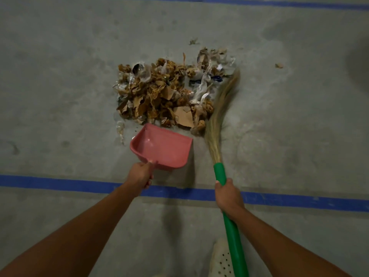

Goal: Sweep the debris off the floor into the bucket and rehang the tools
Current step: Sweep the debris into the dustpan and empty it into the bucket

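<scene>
While our left hand (140,173) grips the pink dustpan (162,149) at the near edge of the debris (163,94), our right hand (228,193) clasps the green-handled broom (220,108) right of the heap. Collection begins; next, bristles must draw litter leftward into the pan.

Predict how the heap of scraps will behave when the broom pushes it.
The heap of scraps looks crumpled and papery, so probably light and easily slid. It is loose pieces, so likely to scatter, not move together. The broom bristles curve, so flat pieces may slip under.
</scene>
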Tool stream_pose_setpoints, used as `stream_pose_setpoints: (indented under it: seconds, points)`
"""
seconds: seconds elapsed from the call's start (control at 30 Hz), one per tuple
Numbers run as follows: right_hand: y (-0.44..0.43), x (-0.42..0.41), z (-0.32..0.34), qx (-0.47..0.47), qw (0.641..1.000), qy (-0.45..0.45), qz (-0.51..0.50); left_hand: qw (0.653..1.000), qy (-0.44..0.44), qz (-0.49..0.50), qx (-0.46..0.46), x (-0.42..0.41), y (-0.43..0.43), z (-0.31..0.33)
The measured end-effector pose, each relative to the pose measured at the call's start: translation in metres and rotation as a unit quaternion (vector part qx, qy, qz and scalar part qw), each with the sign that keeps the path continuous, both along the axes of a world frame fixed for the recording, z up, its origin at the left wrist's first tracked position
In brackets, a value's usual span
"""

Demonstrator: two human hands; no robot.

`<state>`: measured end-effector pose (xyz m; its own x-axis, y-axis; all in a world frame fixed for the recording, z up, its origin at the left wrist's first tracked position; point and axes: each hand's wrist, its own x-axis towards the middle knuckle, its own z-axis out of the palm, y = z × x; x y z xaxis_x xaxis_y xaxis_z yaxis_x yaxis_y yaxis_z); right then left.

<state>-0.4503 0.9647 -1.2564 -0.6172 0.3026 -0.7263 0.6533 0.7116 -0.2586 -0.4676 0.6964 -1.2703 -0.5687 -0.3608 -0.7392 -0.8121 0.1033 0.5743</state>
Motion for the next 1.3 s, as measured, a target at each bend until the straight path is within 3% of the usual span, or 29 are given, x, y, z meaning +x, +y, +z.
stream_pose_setpoints:
  seconds: [0.3, 0.57, 0.83, 1.17, 1.3]
  points:
    - [0.015, -0.043, 0.03, 0.038, 0.976, 0.058, 0.206, 0.998, -0.009, 0.045, 0.037, -0.033, 0.014, 0.006]
    - [0.043, -0.107, 0.067, 0.09, 0.969, 0.131, 0.189, 0.995, 0.001, 0.099, 0.024, -0.041, -0.007, 0.031]
    - [0.004, -0.229, 0.013, 0.094, 0.962, 0.072, 0.246, 0.998, 0.0, 0.054, 0.015, -0.084, -0.051, -0.004]
    - [-0.018, -0.19, -0.033, 0.069, 0.915, 0.094, 0.385, 1.0, -0.013, 0.003, 0.005, -0.105, -0.077, -0.035]
    - [-0.015, -0.164, -0.045, 0.067, 0.911, 0.102, 0.394, 1.0, 0.01, -0.006, 0.01, -0.098, -0.079, -0.041]
